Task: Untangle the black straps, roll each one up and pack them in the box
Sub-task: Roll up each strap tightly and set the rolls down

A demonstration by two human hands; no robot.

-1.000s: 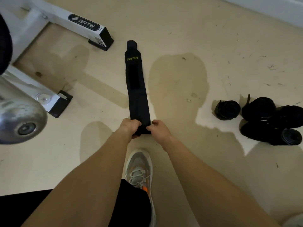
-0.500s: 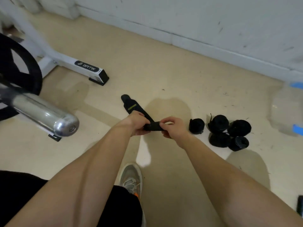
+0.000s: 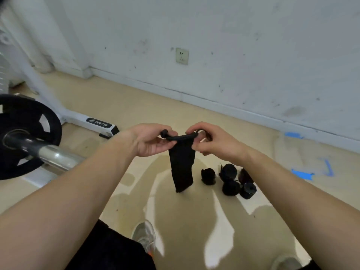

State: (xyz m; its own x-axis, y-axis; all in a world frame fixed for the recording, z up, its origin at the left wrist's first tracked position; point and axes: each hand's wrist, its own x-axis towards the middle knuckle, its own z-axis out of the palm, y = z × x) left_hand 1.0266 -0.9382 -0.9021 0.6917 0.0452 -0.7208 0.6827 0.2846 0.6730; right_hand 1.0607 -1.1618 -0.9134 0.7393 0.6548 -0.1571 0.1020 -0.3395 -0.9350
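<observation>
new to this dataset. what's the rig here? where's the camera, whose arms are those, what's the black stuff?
There is no machine here: a person works with bare hands. The single picture comes from a wide-angle camera worn on the head, looking forward and down. The two forearms coming in from below are therefore the wearer's own.

The left hand and the right hand each pinch the top end of one black strap, held up in the air. The rest of it hangs loose, not yet rolled.

On the floor, to the right, lies a cluster of rolled straps. At the left are a barbell with a weight plate, and a white frame. The wearer's shoe shows at the bottom. No box is in view.
</observation>
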